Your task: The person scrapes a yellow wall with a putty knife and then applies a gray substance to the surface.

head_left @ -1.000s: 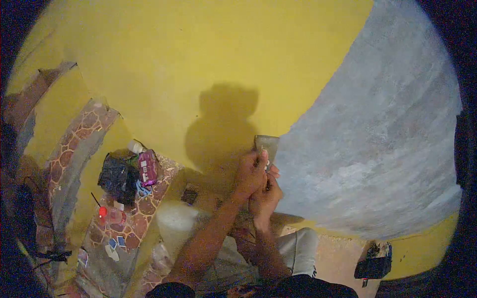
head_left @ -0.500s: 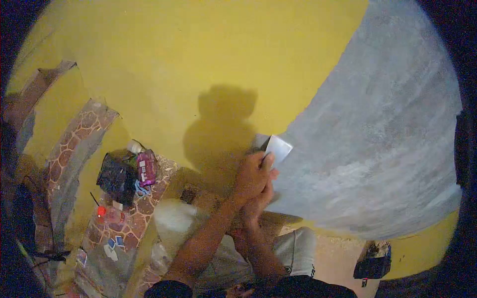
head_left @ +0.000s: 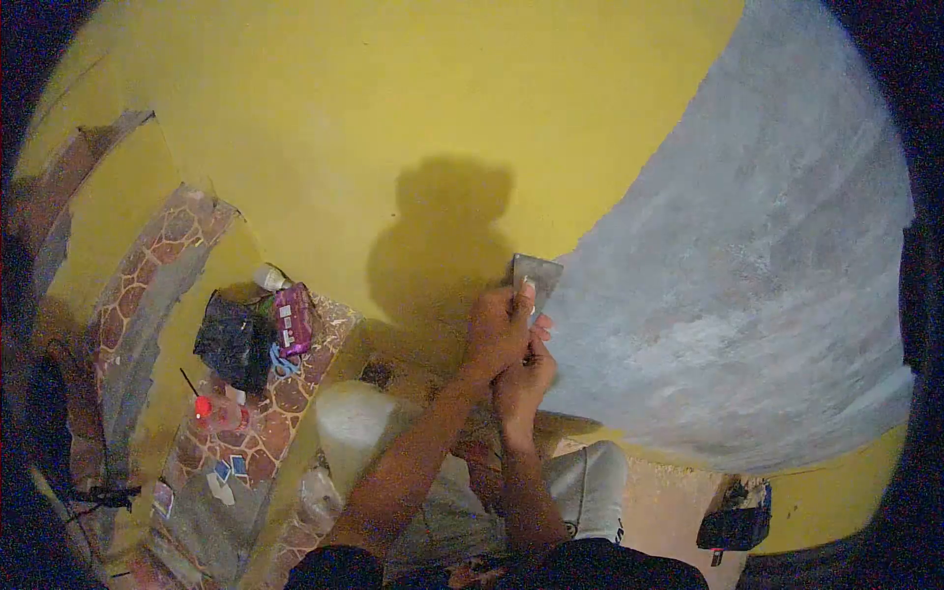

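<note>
A flat, grey, roughly rectangular scraper blade (head_left: 541, 267) points up in front of the wall. My left hand (head_left: 497, 329) is closed on it, with the thumb lying along its face. Just below, my right hand (head_left: 523, 385) is curled closed against the scraper's lower end, its fingertips close to the left thumb. Any handle is hidden by the hands. Behind them, a yellow wall (head_left: 324, 118) meets a large grey coated area (head_left: 757, 256).
Left, on a stone-patterned ledge (head_left: 300, 393), are a black bag (head_left: 233, 339), a purple packet (head_left: 292, 320), blue scissors (head_left: 283, 362) and a red-capped bottle (head_left: 221, 413). A dark box-like object (head_left: 735, 516) sits lower right. My knees (head_left: 354, 423) are bent below the hands.
The scraper has turned, its face going from bright and shiny to dull grey, and moved slightly left. My right hand has shifted, showing its back and curled fingers.
</note>
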A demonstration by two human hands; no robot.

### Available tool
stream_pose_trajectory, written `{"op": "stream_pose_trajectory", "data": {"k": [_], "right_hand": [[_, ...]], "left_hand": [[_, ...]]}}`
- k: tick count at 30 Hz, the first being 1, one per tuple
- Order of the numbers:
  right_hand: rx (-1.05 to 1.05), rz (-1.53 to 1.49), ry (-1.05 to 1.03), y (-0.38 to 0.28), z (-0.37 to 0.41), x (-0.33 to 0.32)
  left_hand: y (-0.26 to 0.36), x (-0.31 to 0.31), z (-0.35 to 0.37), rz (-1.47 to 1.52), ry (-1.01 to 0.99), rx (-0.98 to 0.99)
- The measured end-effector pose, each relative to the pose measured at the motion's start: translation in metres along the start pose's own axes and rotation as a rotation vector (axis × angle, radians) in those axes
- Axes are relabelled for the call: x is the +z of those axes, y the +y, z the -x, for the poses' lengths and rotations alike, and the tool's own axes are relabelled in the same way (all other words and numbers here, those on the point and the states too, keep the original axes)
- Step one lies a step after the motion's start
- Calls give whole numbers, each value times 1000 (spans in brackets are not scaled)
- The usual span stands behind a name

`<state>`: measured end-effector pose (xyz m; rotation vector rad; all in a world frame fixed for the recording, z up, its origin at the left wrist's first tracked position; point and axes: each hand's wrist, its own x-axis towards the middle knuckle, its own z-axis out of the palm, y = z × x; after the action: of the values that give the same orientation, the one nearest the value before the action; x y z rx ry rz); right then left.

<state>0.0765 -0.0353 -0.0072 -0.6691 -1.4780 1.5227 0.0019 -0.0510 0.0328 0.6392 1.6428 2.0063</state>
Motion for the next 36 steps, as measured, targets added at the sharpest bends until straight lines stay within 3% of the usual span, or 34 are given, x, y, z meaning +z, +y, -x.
{"op": "stream_pose_trajectory", "data": {"k": [2,4,6,8,11,12,13,14,17,19,22,24,28,30,33,36], "right_hand": [[-163,241,19,2,-2,-5],[-281,278,114,-11,-16,5],[-372,320,216,-53,-31,15],[-228,414,-165,-127,-51,16],[-225,496,-189,-115,-56,10],[-326,525,-143,-87,-56,4],[-412,547,-94,-58,-48,-2],[-324,474,-96,-45,-31,-4],[-235,276,-52,-5,-1,2],[-220,168,-2,2,10,2],[-233,301,-24,-4,8,-8],[-113,288,-37,-4,9,-12],[-186,306,4,-13,3,-18],[-41,375,-88,-34,-1,-26],[-84,397,-68,-35,-4,-29],[-160,381,-71,-38,-9,-27]], "left_hand": [[8,2,2,-90,25,15],[19,7,3,-132,107,59],[71,9,-7,-73,147,148],[90,7,-10,-17,165,237],[60,0,-38,-44,156,363],[36,4,-37,-21,166,379],[9,8,-32,127,146,242],[-8,10,-24,263,120,95],[1,2,4,189,94,-42],[0,-5,4,137,61,-11],[-2,-7,8,97,-4,2],[-1,-3,10,101,-33,-20],[5,6,13,263,-13,-65],[3,7,11,316,-31,-90],[0,12,10,394,-50,-72],[10,10,6,240,-10,-53]]}}
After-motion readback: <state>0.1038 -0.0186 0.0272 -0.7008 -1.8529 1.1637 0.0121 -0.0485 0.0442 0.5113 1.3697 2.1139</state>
